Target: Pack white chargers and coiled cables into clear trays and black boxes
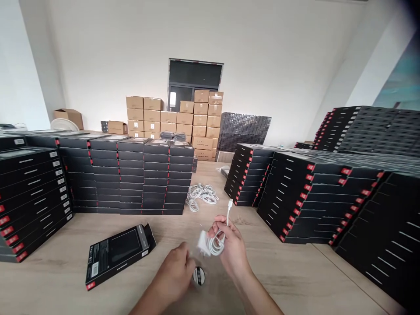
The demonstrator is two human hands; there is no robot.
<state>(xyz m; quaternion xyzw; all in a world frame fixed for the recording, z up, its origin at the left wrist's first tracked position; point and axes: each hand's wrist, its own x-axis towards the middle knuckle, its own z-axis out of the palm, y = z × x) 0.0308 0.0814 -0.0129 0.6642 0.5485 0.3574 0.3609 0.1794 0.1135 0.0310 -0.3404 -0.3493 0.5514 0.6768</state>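
My right hand [232, 247] is closed around a coiled white charging cable [216, 245], whose plug end points up above the fingers. A white charger plug [204, 242], slightly blurred, is beside the coil at the fingertips. My left hand [177, 269] has its fingers curled in at the lower middle; what it pinches, if anything, is hidden. Close to its thumb is a small round piece with a black and white face [198, 276], perhaps in clear plastic. An open black box [118, 253] lies on the table left of my hands, its end flap raised.
Stacks of black boxes with red corners rise at the left [131, 179] and the right [295, 192]. More white cables [201, 194] lie on the wooden table [278, 271] between them. Brown cartons [177, 118] and a pile of dark trays [244, 131] stand behind.
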